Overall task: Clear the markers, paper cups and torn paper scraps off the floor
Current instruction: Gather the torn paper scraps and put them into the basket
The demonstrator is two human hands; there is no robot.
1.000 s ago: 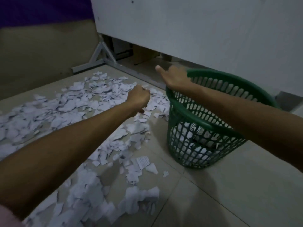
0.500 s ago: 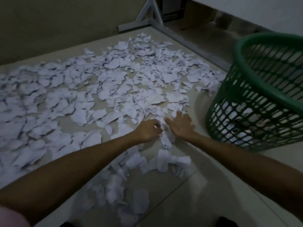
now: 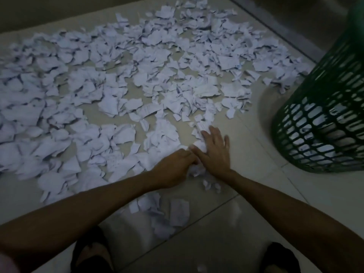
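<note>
Both hands are down on the floor (image 3: 256, 223) at the near edge of the mess. The left hand (image 3: 173, 170) is curled into a loose fist, knuckles up, bunched over white paper; whether the fingers actually have a scrap pinched is hard to tell, since they fold under and out of sight. Right beside it, touching at the thumb side, the right hand (image 3: 214, 150) lies flat and spread, palm down, fingers fanned forward, pressing on a small clump of scraps without closing on anything.

The torn paper scraps (image 3: 128, 79) cover the pale tiles in a wide, thick spread running from the far wall across the left and middle of the view, right up to the hands. A few loose bits (image 3: 169, 215) lie nearer, between the two forearms, and a couple of tiny ones just below the right wrist.

On the right stands a green mesh basket (image 3: 323, 123), upright, well apart from the hands, with white paper showing through its slots. At the bottom edge, two dark sandals (image 3: 92, 253) frame the scene.
</note>
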